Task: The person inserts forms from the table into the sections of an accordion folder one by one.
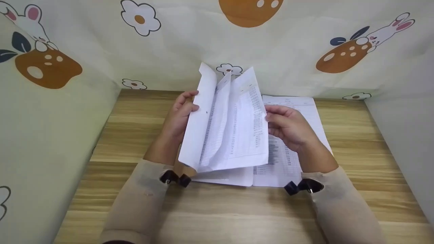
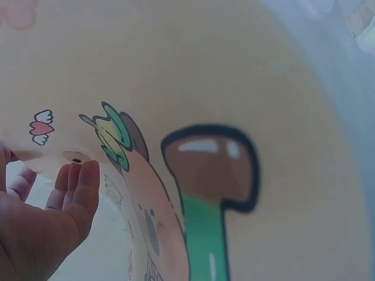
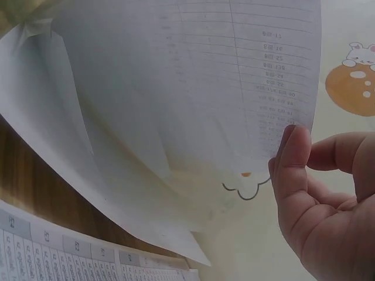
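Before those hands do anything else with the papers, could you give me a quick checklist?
1. Left hand holding the left edge of the raised sheets: ok.
2. Right hand pinching their right edge: ok.
3. Raised sheets lying flat together: not ok, they fan apart.
4. Lower printed page fully uncovered: not ok, partly hidden by the raised sheets and right hand.
5. Raised sheets joined to the lower printed page: cannot tell.

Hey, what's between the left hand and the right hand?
In the head view, lifted printed sheets span from the left hand to the right hand.
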`<control>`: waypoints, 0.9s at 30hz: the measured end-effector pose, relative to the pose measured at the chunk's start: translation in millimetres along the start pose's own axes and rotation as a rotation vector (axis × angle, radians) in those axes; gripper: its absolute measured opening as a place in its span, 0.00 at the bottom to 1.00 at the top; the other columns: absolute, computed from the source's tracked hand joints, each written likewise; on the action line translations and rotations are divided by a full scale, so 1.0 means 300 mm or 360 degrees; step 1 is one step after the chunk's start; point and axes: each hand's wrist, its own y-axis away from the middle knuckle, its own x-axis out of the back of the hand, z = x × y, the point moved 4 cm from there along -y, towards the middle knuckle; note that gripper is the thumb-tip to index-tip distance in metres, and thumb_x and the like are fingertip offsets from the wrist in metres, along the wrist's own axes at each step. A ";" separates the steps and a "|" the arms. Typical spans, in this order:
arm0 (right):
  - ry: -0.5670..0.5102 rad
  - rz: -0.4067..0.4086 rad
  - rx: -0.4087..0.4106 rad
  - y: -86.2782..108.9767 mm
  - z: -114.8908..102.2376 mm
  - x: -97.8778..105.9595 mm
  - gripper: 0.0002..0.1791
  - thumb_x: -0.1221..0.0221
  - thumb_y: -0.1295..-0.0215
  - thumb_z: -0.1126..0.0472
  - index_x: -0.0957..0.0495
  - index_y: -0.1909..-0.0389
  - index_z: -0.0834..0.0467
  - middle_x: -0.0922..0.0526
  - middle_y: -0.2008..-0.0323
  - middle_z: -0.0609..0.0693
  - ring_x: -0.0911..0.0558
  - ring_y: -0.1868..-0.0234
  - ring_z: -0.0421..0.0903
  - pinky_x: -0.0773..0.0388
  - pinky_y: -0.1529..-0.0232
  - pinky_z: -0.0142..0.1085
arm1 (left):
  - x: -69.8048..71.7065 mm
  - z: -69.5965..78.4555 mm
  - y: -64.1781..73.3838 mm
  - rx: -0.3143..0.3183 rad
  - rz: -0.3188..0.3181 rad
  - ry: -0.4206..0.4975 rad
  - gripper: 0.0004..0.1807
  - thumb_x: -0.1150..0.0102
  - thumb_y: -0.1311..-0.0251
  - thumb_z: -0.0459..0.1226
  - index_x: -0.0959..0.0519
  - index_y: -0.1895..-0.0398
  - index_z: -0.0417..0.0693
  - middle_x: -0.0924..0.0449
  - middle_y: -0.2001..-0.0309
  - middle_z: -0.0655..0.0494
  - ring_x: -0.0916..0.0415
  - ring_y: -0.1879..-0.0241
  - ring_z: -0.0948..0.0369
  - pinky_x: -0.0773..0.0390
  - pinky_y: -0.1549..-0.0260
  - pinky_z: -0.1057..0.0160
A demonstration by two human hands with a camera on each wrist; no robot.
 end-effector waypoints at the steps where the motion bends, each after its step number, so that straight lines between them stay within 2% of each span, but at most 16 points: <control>1: 0.0005 -0.0004 0.0001 -0.003 0.001 -0.012 0.18 0.41 0.26 0.70 0.19 0.38 0.62 0.09 0.56 0.48 0.11 0.63 0.41 0.12 0.62 0.32 | 0.002 0.003 0.000 0.0000 0.0009 0.0004 0.22 0.50 0.35 0.30 0.24 0.40 0.59 0.23 0.46 0.48 0.18 0.56 0.56 0.16 0.61 0.62; 14: -0.0009 -0.0067 -0.0046 -0.052 0.014 -0.151 0.21 0.38 0.27 0.68 0.22 0.35 0.66 0.11 0.57 0.49 0.13 0.67 0.41 0.13 0.62 0.31 | 0.010 0.041 0.007 -0.0060 0.0070 -0.0023 0.22 0.51 0.34 0.29 0.23 0.40 0.56 0.24 0.44 0.48 0.19 0.55 0.57 0.16 0.59 0.65; 27: -0.0017 -0.0007 -0.0052 -0.077 0.045 -0.182 0.23 0.35 0.33 0.73 0.24 0.38 0.61 0.17 0.61 0.48 0.15 0.68 0.42 0.13 0.63 0.32 | 0.007 0.034 0.004 -0.0031 0.0096 -0.0024 0.22 0.50 0.35 0.30 0.22 0.43 0.60 0.24 0.44 0.50 0.20 0.55 0.58 0.18 0.60 0.65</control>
